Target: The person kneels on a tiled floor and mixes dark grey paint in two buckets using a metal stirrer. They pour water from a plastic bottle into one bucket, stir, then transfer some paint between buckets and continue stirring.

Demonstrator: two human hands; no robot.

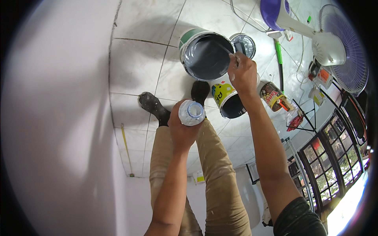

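Note:
My left hand [182, 131] is wrapped round a clear plastic bottle [192, 114], held upright with its uncapped mouth facing up. My right hand [242, 74], fingers closed and smudged with pale paint, grips a thin stick [223, 48] at the right rim of a large bucket [185, 65]. The stick slants over dark grey paint [204, 55] inside that bucket; I cannot tell how deep it reaches. Beside my right wrist, a yellow and white bucket [221, 91] leans toward me, dark inside. A smaller round container with grey paint [244, 42] sits just behind my right hand.
Rightward stand a printed tin [274, 97], a green-handled brush [278, 53], and a purple and white fan [330, 49] with trailing cords. A pale wall [59, 118] runs along the left. A yellow strip [126, 147] lies on the tiles near it. My shoes [151, 105] are close to the buckets.

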